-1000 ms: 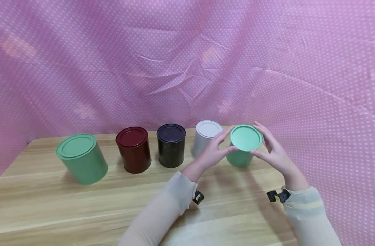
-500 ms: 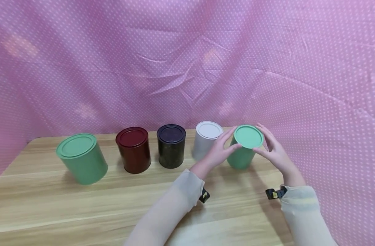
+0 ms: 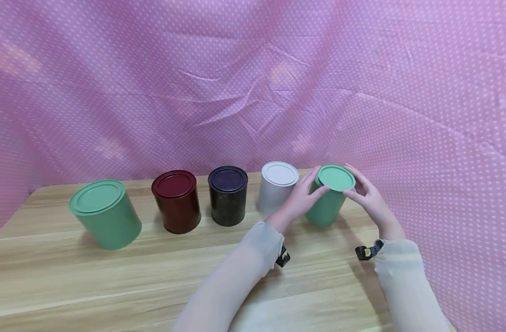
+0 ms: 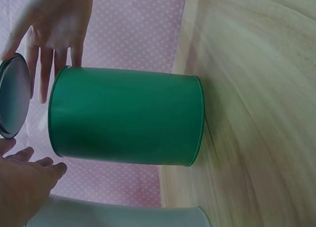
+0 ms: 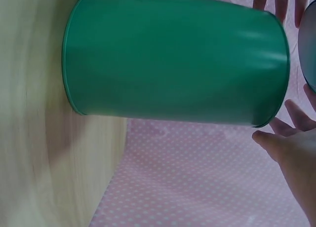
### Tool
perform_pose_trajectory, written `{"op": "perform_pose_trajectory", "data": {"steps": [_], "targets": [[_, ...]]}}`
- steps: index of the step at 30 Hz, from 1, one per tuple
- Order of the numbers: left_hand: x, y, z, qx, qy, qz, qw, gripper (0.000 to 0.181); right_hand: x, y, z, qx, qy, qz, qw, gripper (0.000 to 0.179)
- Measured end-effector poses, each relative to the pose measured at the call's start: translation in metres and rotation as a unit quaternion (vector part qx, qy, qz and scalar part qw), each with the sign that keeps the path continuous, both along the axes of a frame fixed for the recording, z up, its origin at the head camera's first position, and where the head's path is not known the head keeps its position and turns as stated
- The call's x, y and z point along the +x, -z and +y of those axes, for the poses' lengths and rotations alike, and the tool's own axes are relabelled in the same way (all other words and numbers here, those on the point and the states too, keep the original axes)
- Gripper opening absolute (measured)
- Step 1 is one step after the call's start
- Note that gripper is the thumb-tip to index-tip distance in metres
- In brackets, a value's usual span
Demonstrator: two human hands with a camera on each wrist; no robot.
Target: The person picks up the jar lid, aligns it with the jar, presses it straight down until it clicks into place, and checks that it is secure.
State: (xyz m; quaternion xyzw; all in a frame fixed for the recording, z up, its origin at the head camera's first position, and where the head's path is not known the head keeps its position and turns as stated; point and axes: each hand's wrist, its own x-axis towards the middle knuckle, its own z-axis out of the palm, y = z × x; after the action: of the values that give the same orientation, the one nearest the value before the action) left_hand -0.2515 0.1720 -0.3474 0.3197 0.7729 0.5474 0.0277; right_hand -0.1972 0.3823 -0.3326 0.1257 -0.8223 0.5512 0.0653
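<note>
A green can (image 3: 325,208) stands upright at the right of the table, and its green lid (image 3: 336,178) is held level above it. My left hand (image 3: 299,201) holds the lid's left rim, thumb in front and fingers behind. Opposite it, my right hand (image 3: 373,203) holds the right rim the same way. From the left wrist, the grey underside of the lid (image 4: 14,96) shows apart from the top rim of the can (image 4: 128,116). The right wrist view has the can (image 5: 173,59) large, with the lid (image 5: 308,44) cut off at the edge.
A white can (image 3: 277,186) stands just left of my left hand. Further left are a black can (image 3: 228,203), a dark red can (image 3: 179,207) and another green can (image 3: 107,221), all lidded. Pink dotted cloth (image 3: 253,83) hangs behind the wooden table (image 3: 111,286) and along its right side.
Both hands have moved slightly forward and down with the lid, which looks smaller and nearer the can's top. The other cans stay in place; the head view shifts slightly.
</note>
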Motion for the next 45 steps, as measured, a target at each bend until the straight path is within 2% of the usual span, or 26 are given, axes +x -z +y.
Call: {"op": "perform_pose_trajectory", "data": {"steps": [11, 22, 32, 39, 45], "targets": [[-0.012, 0.004, 0.011, -0.03, -0.018, -0.031, 0.9989, 0.068, -0.018, 0.004, 0.011, 0.007, 0.015, -0.054, 0.9984, 0.068], [-0.013, 0.017, 0.021, -0.051, -0.039, -0.052, 0.9966, 0.067, -0.019, 0.023, 0.018, -0.006, 0.025, -0.096, 0.9951, 0.067], [-0.023, 0.015, 0.022, -0.058, -0.05, -0.042, 0.9962, 0.066, -0.029, 0.022, 0.018, -0.005, 0.024, -0.098, 0.9949, 0.067], [-0.025, 0.015, 0.022, -0.077, -0.034, -0.019, 0.9963, 0.064, -0.03, 0.026, 0.022, 0.002, 0.02, -0.094, 0.9953, 0.065], [-0.029, 0.018, 0.02, -0.1, -0.034, -0.027, 0.9941, 0.066, -0.03, 0.026, 0.018, 0.008, 0.023, -0.108, 0.9938, 0.068]]}}
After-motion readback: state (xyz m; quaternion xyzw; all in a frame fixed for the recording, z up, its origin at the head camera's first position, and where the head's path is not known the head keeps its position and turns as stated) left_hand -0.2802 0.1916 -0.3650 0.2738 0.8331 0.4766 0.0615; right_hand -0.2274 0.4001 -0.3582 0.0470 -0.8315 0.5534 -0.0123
